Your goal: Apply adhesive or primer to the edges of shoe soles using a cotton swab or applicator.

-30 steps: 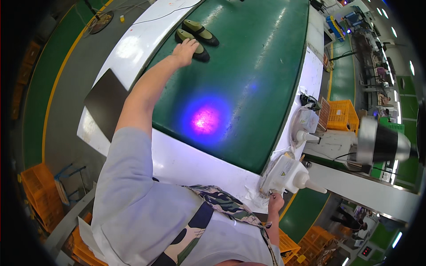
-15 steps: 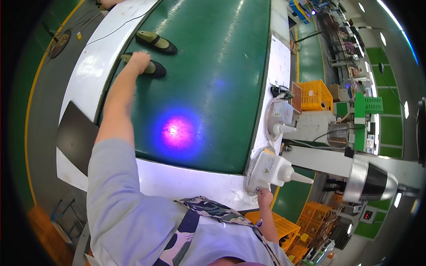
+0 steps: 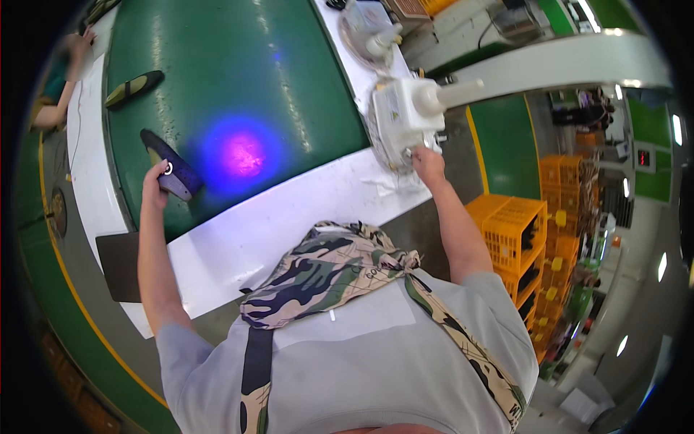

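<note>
A dark shoe with a lighter sole and a round white spot at its heel end (image 3: 181,178) is in my left hand (image 3: 155,185), tilted over the near left of the green belt (image 3: 238,69). My thumb and fingers grip it at the heel. A second dark flat shoe on a green last (image 3: 134,89) lies farther off, near the belt's left edge. My right hand (image 3: 429,166) is closed beside the base of a white nozzled bottle (image 3: 406,108). It pinches something small and metallic-looking that I cannot make out.
A pink and blue light spot (image 3: 244,154) falls on the belt. Another white bottle (image 3: 369,32) stands farther along the right ledge. A dark flat board (image 3: 118,266) lies at near left. Yellow crates (image 3: 510,224) are stacked at right. Another person's arm (image 3: 66,94) shows at far left.
My left hand has lifted the nearer shoe, drawn it back toward me and turned it. My view has turned and shifted. My right hand remains beside the bottle.
</note>
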A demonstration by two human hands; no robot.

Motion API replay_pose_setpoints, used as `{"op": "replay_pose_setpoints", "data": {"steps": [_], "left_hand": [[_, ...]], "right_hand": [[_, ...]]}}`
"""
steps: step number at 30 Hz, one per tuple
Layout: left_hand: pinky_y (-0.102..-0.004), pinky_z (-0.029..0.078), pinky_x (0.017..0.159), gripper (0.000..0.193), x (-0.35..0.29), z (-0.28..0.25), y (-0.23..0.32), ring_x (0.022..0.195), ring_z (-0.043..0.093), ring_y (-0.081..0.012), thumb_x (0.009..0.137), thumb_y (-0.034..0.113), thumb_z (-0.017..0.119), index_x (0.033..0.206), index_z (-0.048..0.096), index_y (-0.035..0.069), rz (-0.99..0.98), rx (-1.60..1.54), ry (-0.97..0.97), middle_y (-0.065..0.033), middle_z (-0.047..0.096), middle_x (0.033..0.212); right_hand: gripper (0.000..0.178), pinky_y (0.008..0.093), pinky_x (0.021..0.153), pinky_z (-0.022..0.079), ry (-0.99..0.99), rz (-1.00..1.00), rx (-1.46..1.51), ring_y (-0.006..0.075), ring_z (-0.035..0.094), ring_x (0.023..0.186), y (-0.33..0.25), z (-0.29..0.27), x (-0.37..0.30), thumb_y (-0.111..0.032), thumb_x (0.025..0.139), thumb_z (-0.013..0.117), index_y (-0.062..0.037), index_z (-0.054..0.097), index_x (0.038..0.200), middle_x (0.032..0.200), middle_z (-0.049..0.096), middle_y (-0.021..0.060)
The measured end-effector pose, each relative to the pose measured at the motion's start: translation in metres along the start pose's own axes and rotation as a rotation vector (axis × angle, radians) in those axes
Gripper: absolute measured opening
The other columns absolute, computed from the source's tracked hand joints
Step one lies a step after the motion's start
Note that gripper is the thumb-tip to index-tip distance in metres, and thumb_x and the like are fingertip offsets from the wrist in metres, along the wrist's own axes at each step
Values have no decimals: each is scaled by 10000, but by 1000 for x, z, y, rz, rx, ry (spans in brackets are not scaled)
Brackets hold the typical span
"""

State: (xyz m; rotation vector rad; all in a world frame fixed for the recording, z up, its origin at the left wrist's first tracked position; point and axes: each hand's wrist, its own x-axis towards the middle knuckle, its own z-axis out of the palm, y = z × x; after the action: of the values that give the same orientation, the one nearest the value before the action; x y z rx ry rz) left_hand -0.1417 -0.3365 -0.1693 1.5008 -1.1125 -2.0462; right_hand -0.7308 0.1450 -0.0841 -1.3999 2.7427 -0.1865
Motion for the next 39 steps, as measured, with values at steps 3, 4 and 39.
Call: {"op": "replay_pose_setpoints", "data": {"steps": [3,4,39], "left_hand": [[-462,443,1048,471,-47,60,-41,1200,572,-313,924,362,624,1271,566,48,40,-656,-234,-114,620,1276],[-470,431,1066,519,-70,86,-51,1226,555,-307,932,400,612,1312,534,55,-37,-669,-252,-121,595,1313],[-422,497,932,557,-250,355,49,1074,583,-362,681,40,802,1159,518,26,1652,711,20,-192,564,1175]], "right_hand": [[114,432,678,543,43,131,95,337,686,752,21,3,-7,-185,772,707,-103,720,849,806,702,141],[120,424,677,544,61,208,216,329,688,745,24,2,-8,-176,762,720,-95,723,852,805,705,136],[79,433,686,512,55,-53,576,365,655,758,25,-20,-11,-91,776,674,-39,645,829,821,664,162]]}}
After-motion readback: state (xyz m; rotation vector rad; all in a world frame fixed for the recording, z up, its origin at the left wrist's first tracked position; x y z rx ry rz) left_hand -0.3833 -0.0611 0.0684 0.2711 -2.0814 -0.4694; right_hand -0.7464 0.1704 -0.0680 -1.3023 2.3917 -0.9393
